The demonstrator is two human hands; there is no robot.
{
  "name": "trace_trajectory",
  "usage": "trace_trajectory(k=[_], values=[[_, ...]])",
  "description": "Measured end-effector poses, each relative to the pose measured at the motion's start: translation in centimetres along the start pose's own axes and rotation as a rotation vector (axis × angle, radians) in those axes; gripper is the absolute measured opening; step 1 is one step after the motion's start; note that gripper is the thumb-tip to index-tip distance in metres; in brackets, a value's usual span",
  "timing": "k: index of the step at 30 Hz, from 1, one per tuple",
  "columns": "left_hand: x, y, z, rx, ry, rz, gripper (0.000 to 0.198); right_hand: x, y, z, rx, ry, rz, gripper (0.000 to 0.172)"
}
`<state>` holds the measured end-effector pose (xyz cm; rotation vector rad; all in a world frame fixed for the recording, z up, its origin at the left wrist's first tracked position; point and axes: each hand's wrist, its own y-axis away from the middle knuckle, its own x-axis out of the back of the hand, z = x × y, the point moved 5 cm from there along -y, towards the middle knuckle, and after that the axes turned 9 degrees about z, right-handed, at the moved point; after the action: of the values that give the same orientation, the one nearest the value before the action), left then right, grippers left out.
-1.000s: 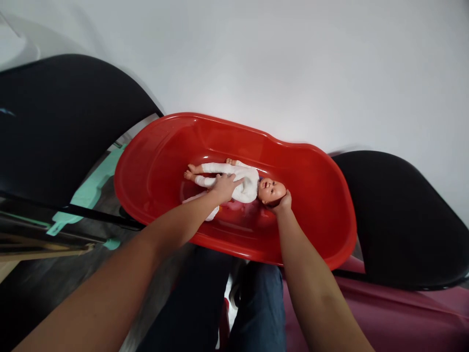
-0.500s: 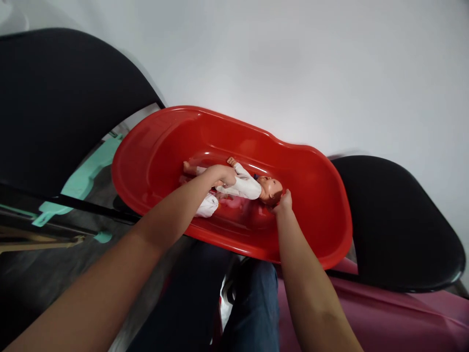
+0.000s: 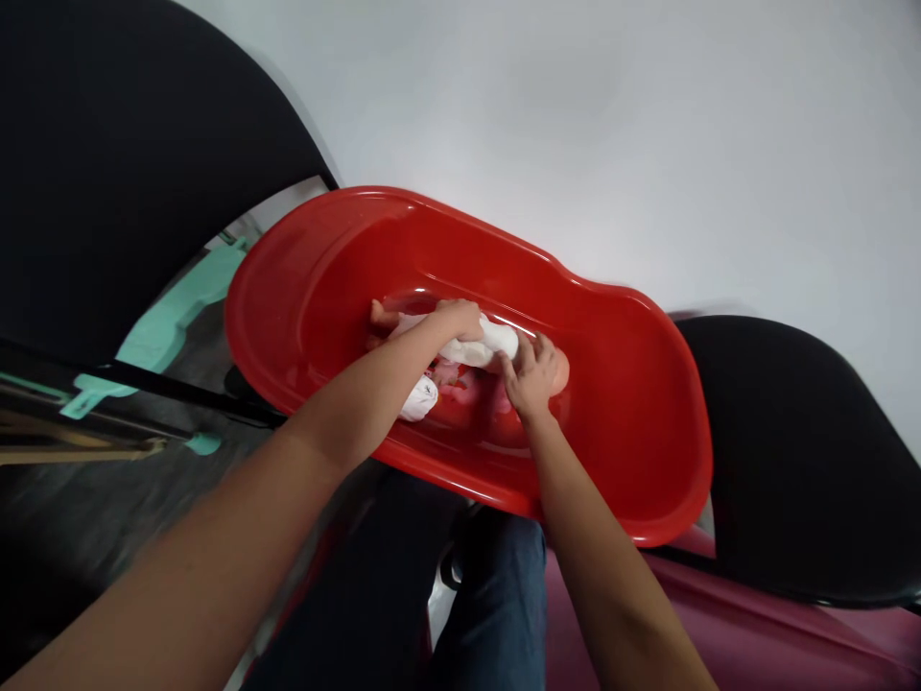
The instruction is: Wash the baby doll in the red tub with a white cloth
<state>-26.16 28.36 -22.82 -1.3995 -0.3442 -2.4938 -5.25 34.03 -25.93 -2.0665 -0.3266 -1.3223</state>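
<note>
A baby doll (image 3: 499, 336) in a white long-sleeved top lies along the inside of a red plastic tub (image 3: 633, 413). Across its body rests my left hand (image 3: 460, 319), fingers curled around the torso. My right hand (image 3: 531, 376) grips over the doll near the neck and head, its fingers spread and bent. The bald crown shows beyond that hand; the face is hidden. The doll's bare feet point left. Beside the torso, on the near side, lies a white cloth item (image 3: 420, 398) with a small dark mark. Pinkish patterning shows on the tub floor.
The tub sits between a black chair (image 3: 129, 144) on the left and another black chair (image 3: 798, 451) on the right. A mint-green plastic piece (image 3: 169, 321) hangs under the left chair. Pink material (image 3: 720, 624) lies below right. A pale wall (image 3: 611, 134) stands behind.
The doll has been rolled so its face no longer shows. My right hand has moved from behind the head to over the neck and head. My left hand stays at the torso.
</note>
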Motion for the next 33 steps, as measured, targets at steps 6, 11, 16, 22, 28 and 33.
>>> trace_trajectory(k=[6, 11, 16, 22, 28, 33], values=[[1.0, -0.7, 2.2, -0.071, -0.165, 0.031, 0.06, -1.7, -0.9, -0.1, -0.019, -0.026, -0.088, 0.07], [0.2, 0.7, 5.4, -0.293, -0.359, 0.153, 0.055, -1.9, -1.5, 0.3, -0.046, 0.042, -0.096, 0.069], [-1.8, 0.2, 4.9, -0.327, -0.368, 0.153, 0.064, -2.0, -2.0, 0.0, -0.055, -0.021, -0.094, 0.068], [-2.2, -0.4, 3.6, -0.382, -0.338, 0.214, 0.065, -2.4, -2.6, 0.1, -0.095, -0.082, -0.089, 0.07], [-2.4, -0.3, 2.8, -0.382, -0.415, 0.337, 0.065, -1.8, -1.5, -2.9, 0.017, -0.078, 0.162, 0.058], [-2.3, -0.9, 1.7, -0.342, -0.432, 0.301, 0.077, -4.2, 1.0, -7.4, -0.114, -0.661, -0.261, 0.05]])
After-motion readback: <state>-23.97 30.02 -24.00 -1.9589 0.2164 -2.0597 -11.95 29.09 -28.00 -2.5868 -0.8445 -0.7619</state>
